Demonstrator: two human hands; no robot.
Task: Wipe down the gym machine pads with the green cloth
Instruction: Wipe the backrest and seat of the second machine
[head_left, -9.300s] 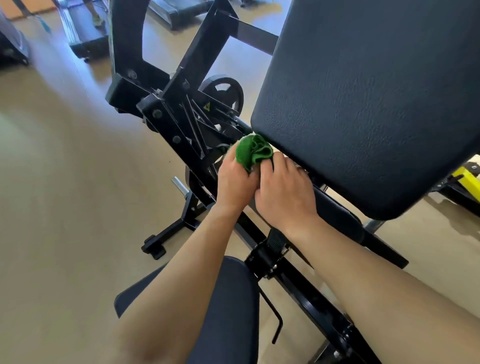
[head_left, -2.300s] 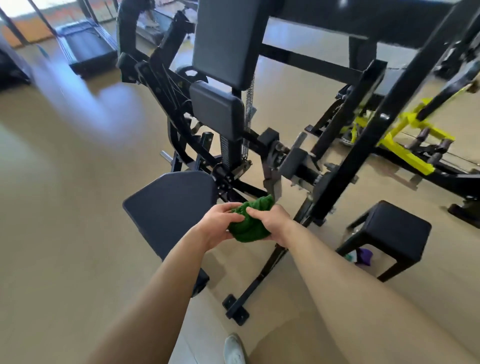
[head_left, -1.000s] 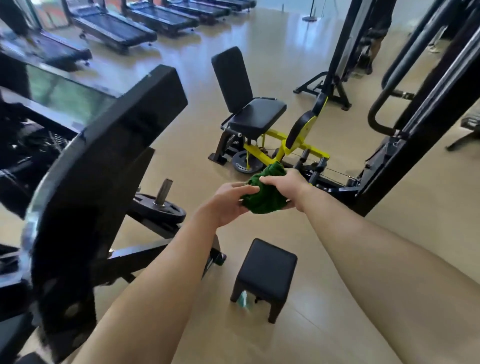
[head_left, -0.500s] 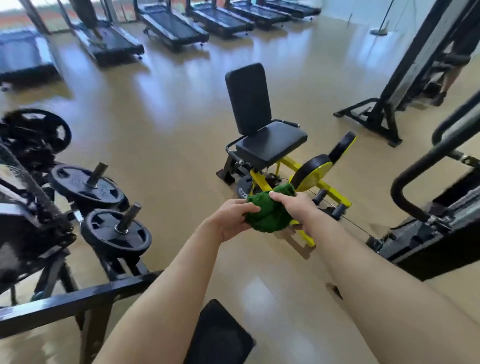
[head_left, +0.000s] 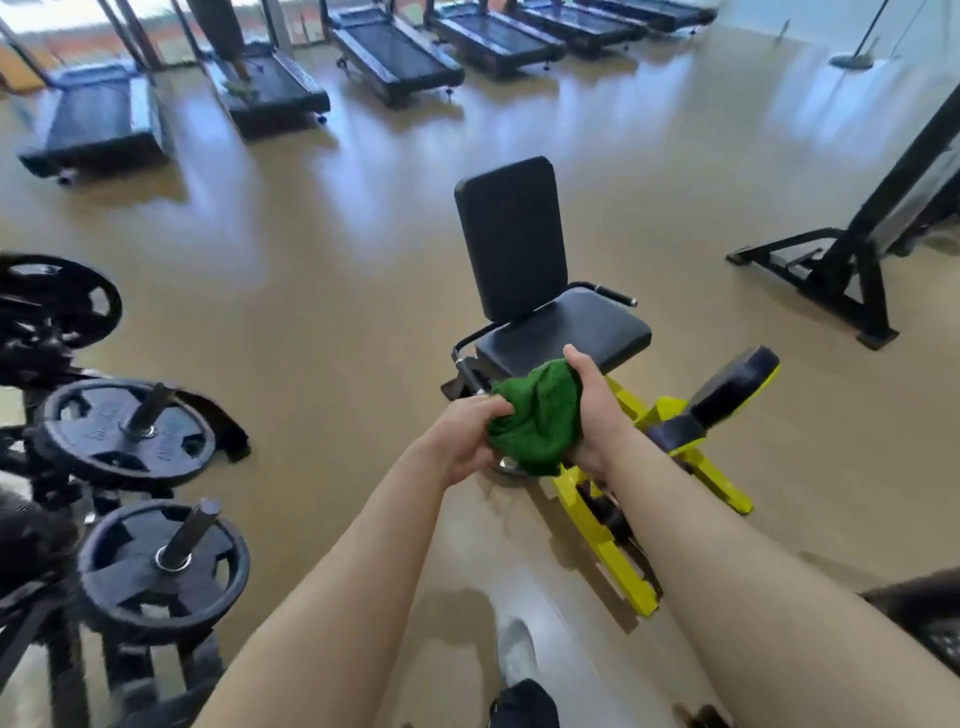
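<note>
Nearer now, the seat pad (head_left: 587, 327) waits; left hand (head_left: 467, 441) and right hand (head_left: 592, 410) both clutch the bunched green cloth (head_left: 535, 415), short of its near edge. Probably best spread flat before wiping.

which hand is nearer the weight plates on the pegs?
Left. The left hand grips the green cloth on the side towards the weight plates; the right hand holds the cloth's opposite side, farther from them.
</note>
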